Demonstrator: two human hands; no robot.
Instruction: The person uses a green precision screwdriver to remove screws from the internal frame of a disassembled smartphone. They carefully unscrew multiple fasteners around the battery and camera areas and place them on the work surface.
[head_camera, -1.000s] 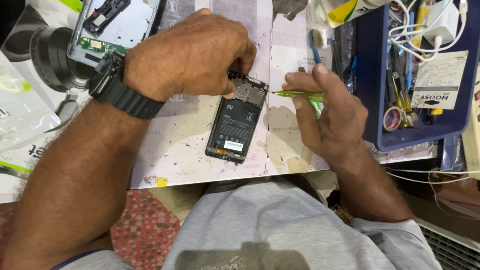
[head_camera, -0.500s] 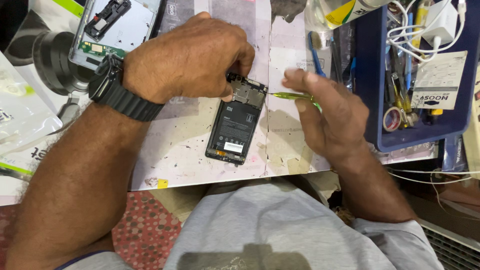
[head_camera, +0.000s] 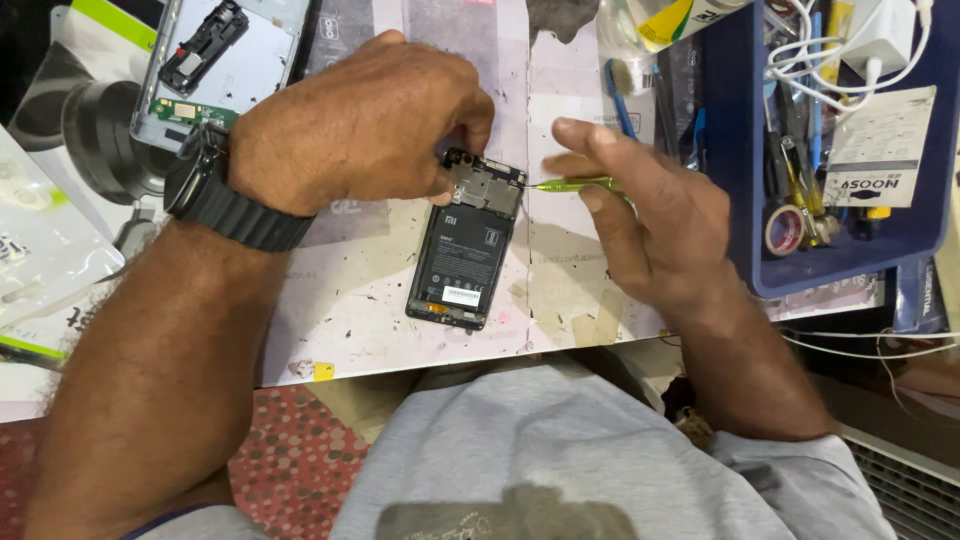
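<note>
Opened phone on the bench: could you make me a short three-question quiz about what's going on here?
1. True or false: the opened phone lies back-up, battery showing.
2. Which hand holds the thin green screwdriver? A left hand B right hand
3. What is strapped to the left wrist?

Key: 1 true. 2 B; its tip meets the phone's top end, which the left hand steadies. 3 a black watch.

Phone (head_camera: 468, 250) on mat (head_camera: 350, 320), tray (head_camera: 745, 250) right

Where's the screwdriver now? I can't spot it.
In the head view, right of centre: the green screwdriver is in the right hand, tip at the opened phone.
</note>
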